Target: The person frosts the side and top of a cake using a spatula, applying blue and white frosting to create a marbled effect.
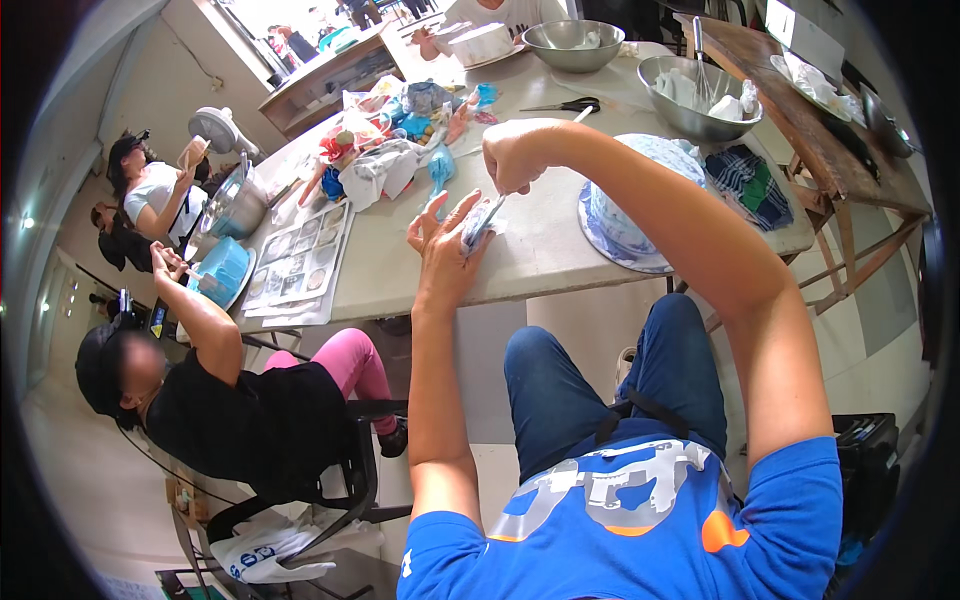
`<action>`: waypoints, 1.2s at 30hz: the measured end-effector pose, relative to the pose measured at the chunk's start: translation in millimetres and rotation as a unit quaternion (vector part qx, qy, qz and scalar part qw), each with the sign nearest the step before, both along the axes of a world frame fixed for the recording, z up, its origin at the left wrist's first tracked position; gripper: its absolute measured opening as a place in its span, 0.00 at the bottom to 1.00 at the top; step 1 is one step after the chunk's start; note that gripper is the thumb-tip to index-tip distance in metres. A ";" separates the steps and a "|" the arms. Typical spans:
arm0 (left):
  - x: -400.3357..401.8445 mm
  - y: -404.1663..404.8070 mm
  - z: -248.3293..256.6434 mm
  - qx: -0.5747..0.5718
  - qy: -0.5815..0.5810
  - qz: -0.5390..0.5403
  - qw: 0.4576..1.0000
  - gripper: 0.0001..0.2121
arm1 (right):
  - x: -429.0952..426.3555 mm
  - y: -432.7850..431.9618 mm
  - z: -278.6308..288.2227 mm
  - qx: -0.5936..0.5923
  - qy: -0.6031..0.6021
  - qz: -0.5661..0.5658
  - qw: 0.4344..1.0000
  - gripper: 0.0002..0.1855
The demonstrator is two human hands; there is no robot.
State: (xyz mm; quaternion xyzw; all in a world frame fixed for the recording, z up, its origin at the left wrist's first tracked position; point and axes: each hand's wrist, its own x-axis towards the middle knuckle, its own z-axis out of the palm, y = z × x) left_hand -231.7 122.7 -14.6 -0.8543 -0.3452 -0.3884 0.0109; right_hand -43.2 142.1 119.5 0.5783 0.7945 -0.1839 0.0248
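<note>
My left hand (444,251) is raised over the near table edge, fingers bent around a small icing-smeared piece (477,225), possibly plastic; its exact kind is unclear. In my right hand (525,157) is a slim tool with a white handle (583,114), probably an icing spatula. Its lower end touches the smeared piece. Beside my right forearm stands a round cake (619,217) with blotchy blue and white icing on a round board (600,244). The forearm hides part of the cake.
Left lie a blue piping bag (441,169), piled bags and cloths (375,169) and printed picture sheets (296,262). Scissors (574,106), a bowl with a whisk (667,97) and a plaid cloth (750,184) lie beyond. A seated person (247,420) works at a blue cake (225,270).
</note>
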 end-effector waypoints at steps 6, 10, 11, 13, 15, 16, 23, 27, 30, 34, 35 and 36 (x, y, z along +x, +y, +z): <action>2.2 11.1 -10.9 0.076 0.029 0.050 0.995 0.06 | 14.1 7.5 2.5 -0.015 0.052 -0.021 0.998 0.10; 2.4 10.0 -10.0 0.118 0.038 0.058 0.991 0.08 | 20.1 -2.0 10.8 -0.013 0.086 -0.027 0.996 0.10; 3.3 10.6 -10.9 0.121 0.046 0.065 0.990 0.08 | 24.0 -6.4 12.9 -0.012 0.096 -0.031 0.995 0.11; 2.5 11.4 -10.0 0.128 0.066 0.081 0.986 0.08 | 31.9 -22.9 26.3 0.029 0.108 -0.029 0.993 0.12; 5.6 13.4 -8.5 0.152 0.065 0.121 0.979 0.07 | 45.8 -34.2 38.4 0.071 0.093 -0.040 0.992 0.12; 8.4 15.1 -9.8 0.155 0.066 0.144 0.975 0.08 | 54.6 -43.0 46.7 0.128 0.039 -0.046 0.990 0.12; 19.7 24.5 -17.2 0.091 0.047 0.221 0.970 0.17 | 137.3 -168.9 37.5 0.393 0.280 -0.136 0.865 0.07; 36.6 40.4 -24.5 0.062 0.040 0.227 0.971 0.20 | 176.1 -230.3 -19.4 0.400 0.432 -0.249 0.769 0.07; 43.0 46.9 -24.1 0.066 0.028 0.207 0.976 0.26 | 199.8 -257.7 -69.2 0.354 0.474 -0.344 0.729 0.06; 54.3 19.4 3.8 0.121 0.004 0.124 0.985 0.34 | 213.7 -276.4 -123.1 0.302 0.573 -0.405 0.645 0.06; 58.6 8.2 10.9 0.139 -0.021 0.091 0.986 0.36 | 215.6 -280.5 -134.2 0.301 0.587 -0.409 0.630 0.06; 64.3 -8.4 22.5 0.177 -0.045 0.077 0.980 0.31 | 216.3 -284.1 -140.0 0.301 0.603 -0.412 0.614 0.06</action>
